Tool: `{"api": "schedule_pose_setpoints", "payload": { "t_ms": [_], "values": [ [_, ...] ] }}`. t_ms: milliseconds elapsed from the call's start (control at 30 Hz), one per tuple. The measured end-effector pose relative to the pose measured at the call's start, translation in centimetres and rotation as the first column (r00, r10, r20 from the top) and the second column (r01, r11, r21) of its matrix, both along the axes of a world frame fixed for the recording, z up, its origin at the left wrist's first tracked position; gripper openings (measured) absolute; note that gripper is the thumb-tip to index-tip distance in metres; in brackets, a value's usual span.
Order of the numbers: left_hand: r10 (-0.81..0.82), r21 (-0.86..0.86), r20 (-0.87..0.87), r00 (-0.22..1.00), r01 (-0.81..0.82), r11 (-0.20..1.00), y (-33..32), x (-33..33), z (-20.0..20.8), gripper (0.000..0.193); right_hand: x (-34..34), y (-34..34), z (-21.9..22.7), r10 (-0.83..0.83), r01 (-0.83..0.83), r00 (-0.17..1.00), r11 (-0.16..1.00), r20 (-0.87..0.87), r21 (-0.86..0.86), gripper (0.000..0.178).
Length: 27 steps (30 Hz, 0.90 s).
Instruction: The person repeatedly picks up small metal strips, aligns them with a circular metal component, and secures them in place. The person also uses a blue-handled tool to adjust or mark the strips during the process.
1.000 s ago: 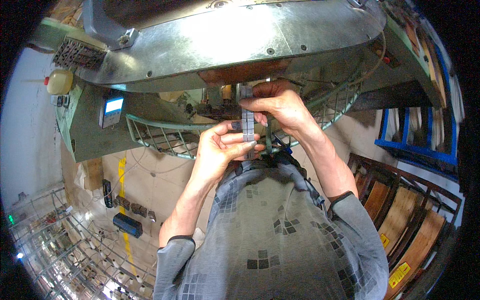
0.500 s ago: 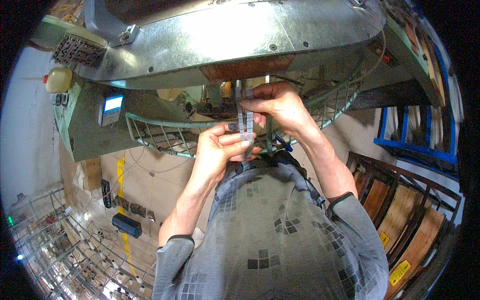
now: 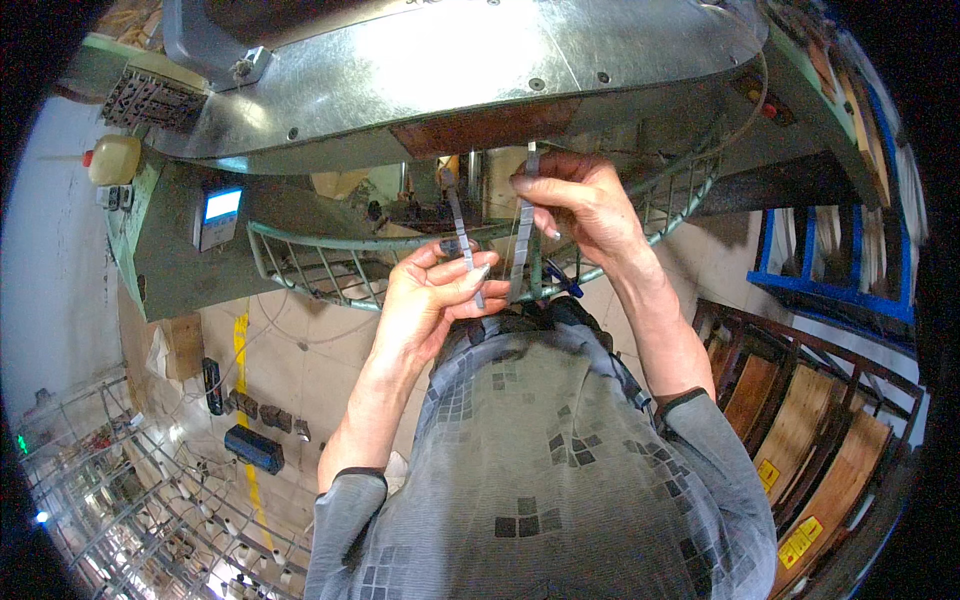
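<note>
Two thin gray strips, close together between the hands half a second ago, now stand apart, with a clear gap between them. One, the left strip [image 3: 461, 235], has swung so that its upper end leans to the left; the other, the right strip [image 3: 523, 240], has shifted to the right along with the right hand [image 3: 592, 208]. Both strips are marked off into short segments along their length. The left hand [image 3: 412, 300] is closed on the left strip near its lower end, the thumb lying across it and the fingers spread behind. The right hand pinches the right strip near its upper end between thumb and finger, its other fingers curled below. Whether the right strip's lower end touches the left fingertips, I cannot tell. Both strips are in front of the person's gray shirt [image 3: 540, 430], below the front edge of a shiny metal table [image 3: 420, 95] and near a curved green rail [image 3: 330, 285]. To the left, a small box with a lit screen [image 3: 220, 218] is fixed below the table, near a yellowish bottle [image 3: 115, 160]. On the right are a blue rack [image 3: 835, 292] and some wooden boards [image 3: 805, 425].
</note>
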<state>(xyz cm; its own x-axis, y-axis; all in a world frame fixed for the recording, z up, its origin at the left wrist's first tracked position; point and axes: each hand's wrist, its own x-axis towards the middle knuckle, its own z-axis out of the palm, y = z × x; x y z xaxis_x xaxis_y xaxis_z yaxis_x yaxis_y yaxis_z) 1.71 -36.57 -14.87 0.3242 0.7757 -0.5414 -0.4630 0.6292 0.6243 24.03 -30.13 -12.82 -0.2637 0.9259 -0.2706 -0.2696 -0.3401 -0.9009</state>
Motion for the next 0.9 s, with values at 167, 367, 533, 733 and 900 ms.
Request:
{"api": "schedule_pose_setpoints", "payload": {
  "t_ms": [167,367,533,733,900],
  "values": [
    [-0.055,0.053,-0.129,0.99,0.062,0.997,-0.4,0.5,0.3,0.036,-0.6,-0.1,-0.2,0.074,-0.077,0.99,0.997,0.121,0.02,0.016],
    [-0.051,0.151,-0.22,0.974,0.086,0.985,-0.7,1.5,1.7,0.039,-1.7,-0.1,-0.5,0.109,-0.12,0.98,0.991,0.163,0.055,0.02],
    [-0.073,0.118,-0.238,0.968,0.104,0.988,-0.6,0.9,3.2,0.038,-2.8,0.4,-0.5,0.123,-0.122,0.978,0.992,0.17,-0.012,0.02],
    [-0.123,0.067,-0.177,0.976,0.136,0.988,0.9,-1.0,3.8,0.037,-4.5,0.7,-0.3,0.118,-0.121,0.984,0.993,0.131,0.012,0.017],
    [-0.101,0.073,-0.146,0.984,0.113,0.991,3.1,-1.4,3.3,0.037,-5.5,1.8,-1.0,0.04,-0.035,0.998,0.993,0.039,-0.113,0.022]
  ]
}}
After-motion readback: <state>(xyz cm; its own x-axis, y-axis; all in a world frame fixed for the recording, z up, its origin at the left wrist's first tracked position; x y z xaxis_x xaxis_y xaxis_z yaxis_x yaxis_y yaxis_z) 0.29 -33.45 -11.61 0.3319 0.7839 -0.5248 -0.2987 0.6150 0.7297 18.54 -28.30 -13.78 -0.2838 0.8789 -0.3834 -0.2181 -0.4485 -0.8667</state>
